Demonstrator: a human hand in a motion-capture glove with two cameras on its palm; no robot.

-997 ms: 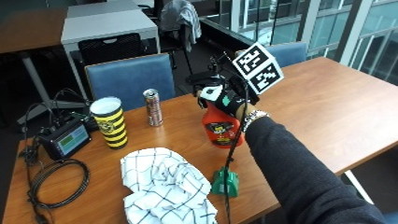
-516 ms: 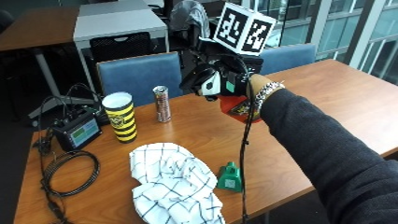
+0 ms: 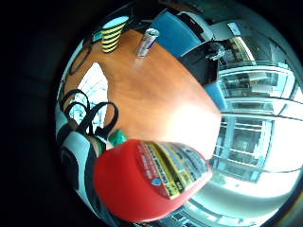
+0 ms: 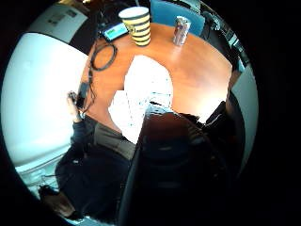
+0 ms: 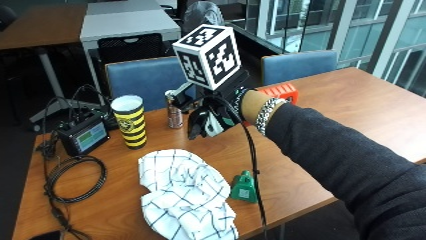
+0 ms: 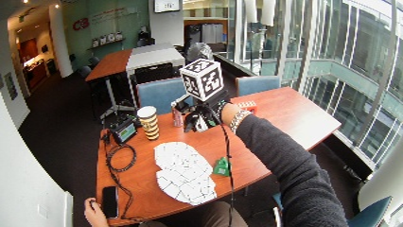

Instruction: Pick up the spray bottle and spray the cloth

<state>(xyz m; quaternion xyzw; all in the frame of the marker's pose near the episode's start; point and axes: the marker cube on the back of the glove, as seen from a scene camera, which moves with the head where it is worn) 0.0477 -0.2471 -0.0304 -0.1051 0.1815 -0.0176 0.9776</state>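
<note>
My gloved right hand grips the red spray bottle and holds it in the air above the table, tipped onto its side with its red base pointing away to the right. The bottle's labelled red body fills the little finger side palm view. The spray head is hidden inside the hand. The white checked cloth lies crumpled on the wooden table, below and left of the hand. It also shows as cloth and cloth.
A yellow and black striped cup and a metal can stand behind the cloth. A small screen device and a coiled cable lie at the left. A green clip stands beside the cloth. Blue chairs line the far edge.
The hand has lifted the bottle off the table and tipped it from upright onto its side. The outside camera has shifted too.
</note>
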